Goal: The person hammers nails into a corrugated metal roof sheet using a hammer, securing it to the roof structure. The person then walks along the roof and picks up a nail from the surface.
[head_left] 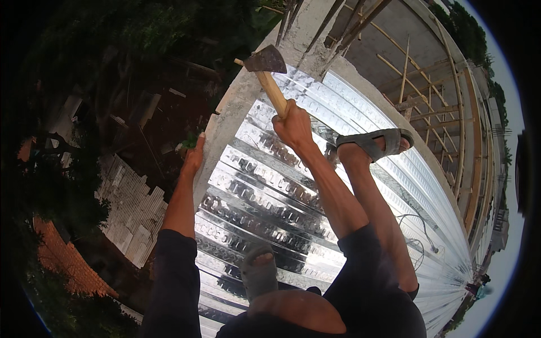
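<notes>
My right hand (292,125) grips the wooden handle of a hatchet (266,59), its dark metal head raised over the top of a corrugated metal deck (315,197). My left hand (194,152) is at the outer concrete edge (230,107) along the deck's left side; one digit points up along it, and the other fingers are mostly hidden. My right sandalled foot (378,145) is on the shiny deck, right of the hatchet; the other (258,270) shows lower, near my body.
Beyond the left edge is a drop to trees, old roofing sheets (129,197) and a tiled roof (67,253). Steel bars rise from concrete at the top. Scaffold poles (406,73) stand in an opening at right. Loose wire (417,242) lies on the deck; a distant person (480,288) is at far right.
</notes>
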### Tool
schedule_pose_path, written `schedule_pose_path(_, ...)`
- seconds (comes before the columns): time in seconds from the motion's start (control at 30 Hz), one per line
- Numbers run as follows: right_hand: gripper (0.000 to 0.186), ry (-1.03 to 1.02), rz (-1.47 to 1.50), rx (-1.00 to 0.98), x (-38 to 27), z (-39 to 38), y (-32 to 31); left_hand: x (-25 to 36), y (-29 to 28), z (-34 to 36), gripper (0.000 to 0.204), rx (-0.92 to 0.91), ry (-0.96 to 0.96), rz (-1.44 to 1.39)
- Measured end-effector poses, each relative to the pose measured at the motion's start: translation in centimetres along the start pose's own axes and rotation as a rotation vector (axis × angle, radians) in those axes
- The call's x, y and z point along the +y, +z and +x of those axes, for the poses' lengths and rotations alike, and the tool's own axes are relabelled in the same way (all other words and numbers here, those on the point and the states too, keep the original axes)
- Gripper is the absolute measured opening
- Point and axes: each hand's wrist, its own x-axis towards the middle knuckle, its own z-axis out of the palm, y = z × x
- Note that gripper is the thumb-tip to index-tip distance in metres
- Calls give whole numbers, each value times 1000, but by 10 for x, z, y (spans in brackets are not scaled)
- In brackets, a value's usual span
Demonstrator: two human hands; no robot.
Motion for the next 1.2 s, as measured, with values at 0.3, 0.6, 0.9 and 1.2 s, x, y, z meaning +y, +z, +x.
schedule_pose_path(0.3,38,202,-269,-331,69,-33,20,14,17,11,101,14,-3,32)
schedule_pose_path(0.6,33,-164,531,527,-51,-7,-20,-9,-11,9,96,75,-99,22)
schedule_pose_path(0.9,31,-2,-173,-186,16,-7,29,-6,-5,14,105,28,-65,68)
schedule_pose_path(1.2,38,34,-326,-366,45,-20,34,-15,-2,21,107,146,182,-7)
